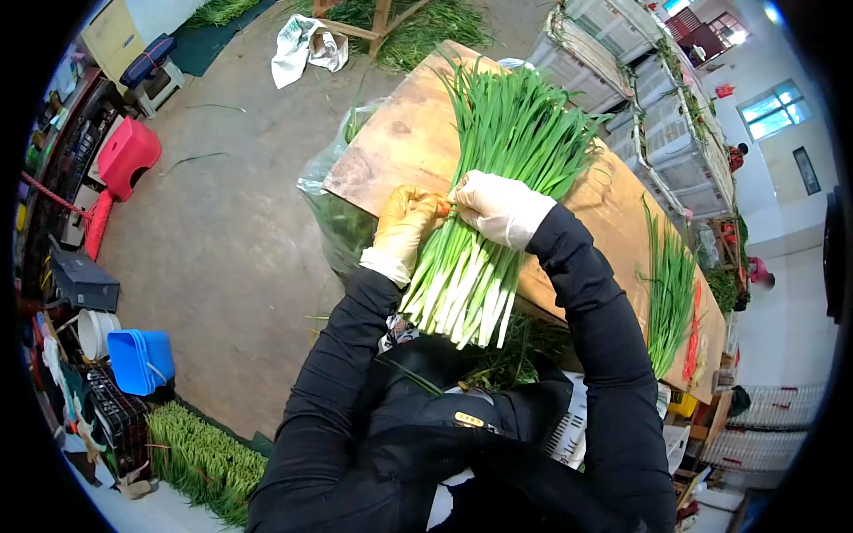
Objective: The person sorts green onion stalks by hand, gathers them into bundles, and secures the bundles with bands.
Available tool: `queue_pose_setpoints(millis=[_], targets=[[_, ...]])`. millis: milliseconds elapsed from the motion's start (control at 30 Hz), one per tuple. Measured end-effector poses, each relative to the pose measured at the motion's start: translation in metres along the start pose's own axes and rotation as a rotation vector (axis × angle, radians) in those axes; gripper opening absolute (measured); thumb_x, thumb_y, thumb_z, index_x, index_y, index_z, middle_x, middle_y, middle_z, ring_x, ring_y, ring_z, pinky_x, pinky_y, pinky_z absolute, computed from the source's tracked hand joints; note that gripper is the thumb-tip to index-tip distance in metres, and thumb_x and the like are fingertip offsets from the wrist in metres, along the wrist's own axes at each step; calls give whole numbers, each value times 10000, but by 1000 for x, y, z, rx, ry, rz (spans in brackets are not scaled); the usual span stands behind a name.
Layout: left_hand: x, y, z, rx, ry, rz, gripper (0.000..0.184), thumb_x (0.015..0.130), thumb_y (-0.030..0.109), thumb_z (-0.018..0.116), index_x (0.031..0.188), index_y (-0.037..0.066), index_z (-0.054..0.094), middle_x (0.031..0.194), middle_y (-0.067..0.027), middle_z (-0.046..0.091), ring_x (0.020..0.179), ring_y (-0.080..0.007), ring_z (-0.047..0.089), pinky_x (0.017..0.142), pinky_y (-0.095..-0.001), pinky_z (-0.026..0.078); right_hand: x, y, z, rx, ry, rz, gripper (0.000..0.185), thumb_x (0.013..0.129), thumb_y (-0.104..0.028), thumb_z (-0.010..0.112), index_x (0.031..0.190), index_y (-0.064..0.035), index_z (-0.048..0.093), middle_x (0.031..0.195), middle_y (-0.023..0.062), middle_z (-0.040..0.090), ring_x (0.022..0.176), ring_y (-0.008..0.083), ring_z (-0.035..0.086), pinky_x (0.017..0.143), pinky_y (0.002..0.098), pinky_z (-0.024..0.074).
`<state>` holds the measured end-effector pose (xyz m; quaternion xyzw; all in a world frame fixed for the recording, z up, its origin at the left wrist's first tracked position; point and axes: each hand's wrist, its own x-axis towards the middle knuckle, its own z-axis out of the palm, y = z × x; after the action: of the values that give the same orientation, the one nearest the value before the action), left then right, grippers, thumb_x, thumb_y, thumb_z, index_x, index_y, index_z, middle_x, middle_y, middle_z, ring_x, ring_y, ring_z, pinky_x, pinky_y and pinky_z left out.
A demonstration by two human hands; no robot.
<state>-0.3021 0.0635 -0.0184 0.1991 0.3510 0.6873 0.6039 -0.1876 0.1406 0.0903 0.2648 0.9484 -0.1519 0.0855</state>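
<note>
lying across the wooden tabletop point(391, 147), one thick bunch of green stalks point(524, 124), pale ends jutting past the near edge over the lap. left hand point(404, 226), gloved, pinched narrow at a small orange bit point(443, 207) (tie or stained glove tip, too small to tell); right hand point(505, 209), gloved, fingers drawn together atop the bunch, their contents hidden. likely light, leaves soft and easily bruised, pale stems firmer, perhaps slick; best held around the stems. second heap of greens point(668, 298) well apart, red strips point(693, 333) beside it. plastic bag point(333, 222) hangs near the left hand; nothing blocks the bunch.
</note>
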Motion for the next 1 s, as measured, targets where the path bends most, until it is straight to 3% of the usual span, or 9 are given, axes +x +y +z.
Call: queue_pose_setpoints(millis=[100,200,400,767,867,1000], targets=[[-3,-2,0,-117,13,7,124,865,115,467,959,38,493,865,-64,574,764,-106,549,696,-226,458,7,-1,-1,-18,-44,13,173,718,-108,495,771,18,601,749,199,578,717,338,573,644,365,466],[-3,-4,-3,-81,4,0,160,864,111,460,993,21,490,889,-58,572,773,-106,546,697,-209,452,13,-5,-3,-51,-233,144,161,744,-92,518,870,-6,568,856,167,528,826,318,520,722,348,425],[0,-10,-6,45,-51,74,278,742,-48,574,999,-6,480,910,-54,574,791,-97,543,733,-200,440,6,-10,3,-49,-51,165,167,717,-79,477,799,19,584,836,214,558,793,344,561,694,364,457],[-3,-26,-5,186,-69,321,310,762,-67,547,1045,22,455,957,-46,549,857,-112,530,778,-220,427,3,-20,0,-31,-91,261,158,740,-98,479,810,4,577,871,195,535,822,329,544,707,356,449],[-6,-13,-4,71,-79,137,297,769,-63,511,1047,16,440,965,-65,532,851,-120,523,779,-231,429,-1,-15,5,-42,-2,170,155,744,-104,482,808,1,577,855,187,529,818,328,542,708,359,447],[-3,-23,-4,66,-87,193,314,759,-71,524,1046,23,438,988,-80,522,859,-126,527,778,-235,436,-4,-14,6,14,42,161,146,737,-100,494,808,1,570,879,182,519,819,323,539,715,356,448]])
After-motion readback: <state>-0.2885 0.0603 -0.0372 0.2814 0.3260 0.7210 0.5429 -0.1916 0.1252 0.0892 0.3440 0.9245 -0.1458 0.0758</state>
